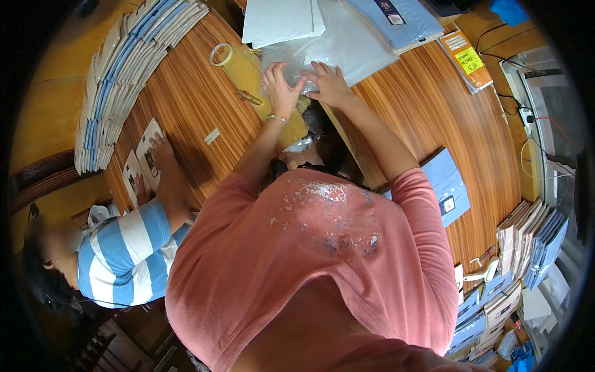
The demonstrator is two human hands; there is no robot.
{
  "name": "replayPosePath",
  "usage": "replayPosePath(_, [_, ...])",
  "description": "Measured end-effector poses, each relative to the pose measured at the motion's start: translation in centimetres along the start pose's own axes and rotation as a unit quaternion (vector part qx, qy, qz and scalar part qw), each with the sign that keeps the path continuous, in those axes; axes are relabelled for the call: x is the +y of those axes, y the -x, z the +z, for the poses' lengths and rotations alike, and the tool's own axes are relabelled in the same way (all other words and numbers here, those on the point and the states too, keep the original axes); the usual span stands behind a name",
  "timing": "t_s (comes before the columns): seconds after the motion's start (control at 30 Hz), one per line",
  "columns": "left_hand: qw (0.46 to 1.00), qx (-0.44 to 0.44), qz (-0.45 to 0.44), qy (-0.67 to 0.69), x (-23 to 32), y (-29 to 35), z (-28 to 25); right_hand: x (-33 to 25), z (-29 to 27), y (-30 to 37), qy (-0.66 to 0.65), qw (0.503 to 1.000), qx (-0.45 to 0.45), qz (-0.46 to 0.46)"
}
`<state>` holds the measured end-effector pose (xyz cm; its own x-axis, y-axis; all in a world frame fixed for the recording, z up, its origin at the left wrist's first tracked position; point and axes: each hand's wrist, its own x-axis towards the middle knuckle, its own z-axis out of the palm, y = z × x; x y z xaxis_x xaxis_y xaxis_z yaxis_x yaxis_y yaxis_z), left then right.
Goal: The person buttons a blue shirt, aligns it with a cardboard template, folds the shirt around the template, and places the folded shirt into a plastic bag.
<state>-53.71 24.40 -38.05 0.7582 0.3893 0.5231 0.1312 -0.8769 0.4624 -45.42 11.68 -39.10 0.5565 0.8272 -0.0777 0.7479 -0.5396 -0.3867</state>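
Observation:
My left hand (282, 90) rests on the near part of a sheet of clear plastic bags (365, 56), its fingers spread and bent. Close beside it, my right hand (330, 85) lies on the same plastic, fingers apart, thumb toward the left hand. Whether either hand pinches the film I cannot make out. White sheets (282, 22) lie on the plastic beyond my hands. To the left are a yellow see-through strip (238, 68), a roll of tape (221, 54) and small yellow-handled thread snips (248, 97). A packed blue shirt (400, 25) sits at the far right of the plastic.
Packed shirts (124, 80) form a long row at the left. A co-worker in a striped shirt (127, 254) has both hands on packed pale shirts (147, 149). An orange notebook (458, 53), a blue packed shirt (447, 186) and shirt stacks (527, 242) stand right. Cables (530, 118) hang there.

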Motion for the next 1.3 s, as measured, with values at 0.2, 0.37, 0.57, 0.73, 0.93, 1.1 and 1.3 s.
replayPosePath(0.2, [0.982, 0.085, -0.001, 0.171, -2.4, -6.2, -0.8, 0.7, 1.6, -0.1, 0.026, 0.999, -0.012, -0.013])
replayPosePath(0.37, [0.982, 0.098, 0.067, 0.146, 5.1, -16.6, -9.3, 1.3, 1.8, 0.0, 0.030, 0.999, -0.024, -0.016])
replayPosePath(0.57, [0.950, -0.259, 0.109, 0.138, 9.8, -17.0, -13.2, 1.5, -0.8, 0.6, -0.171, 0.956, 0.237, -0.039])
replayPosePath(0.73, [0.863, -0.426, 0.077, 0.261, 11.3, -14.5, -11.2, -0.4, -3.8, 2.7, -0.686, 0.716, 0.112, 0.066])
replayPosePath(0.93, [0.748, -0.391, -0.068, 0.532, 16.6, -8.9, -6.6, -4.6, -4.1, 9.6, -0.959, 0.264, -0.101, 0.027])
replayPosePath(1.1, [0.744, -0.353, -0.053, 0.564, 20.5, -7.7, -3.7, 2.8, -6.5, 13.9, -0.879, 0.431, 0.140, 0.147])
replayPosePath(1.3, [0.673, -0.418, -0.048, 0.608, 25.4, -5.9, 0.0, 8.4, -10.5, 23.0, -0.642, 0.584, 0.400, 0.295])
